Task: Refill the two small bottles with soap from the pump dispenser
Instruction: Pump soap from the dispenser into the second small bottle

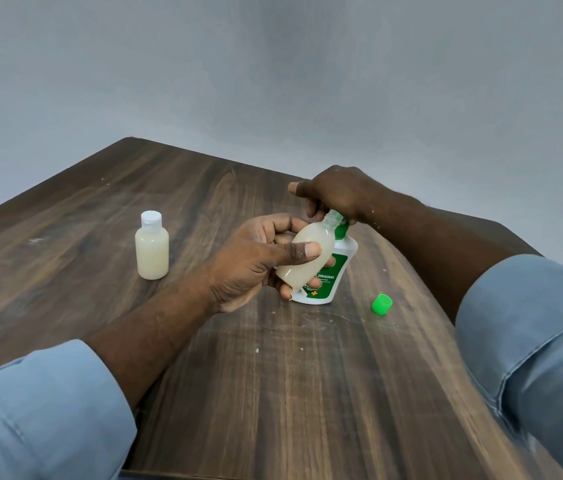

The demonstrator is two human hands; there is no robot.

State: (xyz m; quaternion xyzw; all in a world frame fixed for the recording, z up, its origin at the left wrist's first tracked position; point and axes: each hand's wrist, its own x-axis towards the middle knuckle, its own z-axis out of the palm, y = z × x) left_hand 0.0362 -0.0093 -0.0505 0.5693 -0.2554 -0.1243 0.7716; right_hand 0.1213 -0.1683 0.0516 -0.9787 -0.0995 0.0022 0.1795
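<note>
1. Done, by the look of it: the capped bottle [152,252] stands upright on the table [273,375], well left of the hands. It is full of pale soap under a white cap.
2. In progress: the left hand [252,261] grips the open bottle [307,249], tilted with its neck up at the top of the pump dispenser [346,252]. It looks nearly full.
3. The right hand [335,194] curls over the pump head (the spout itself is hidden).
4. Left to do: probably a last top-up, then refitting the green cap [381,304], which lies near the dispenser's right.
</note>
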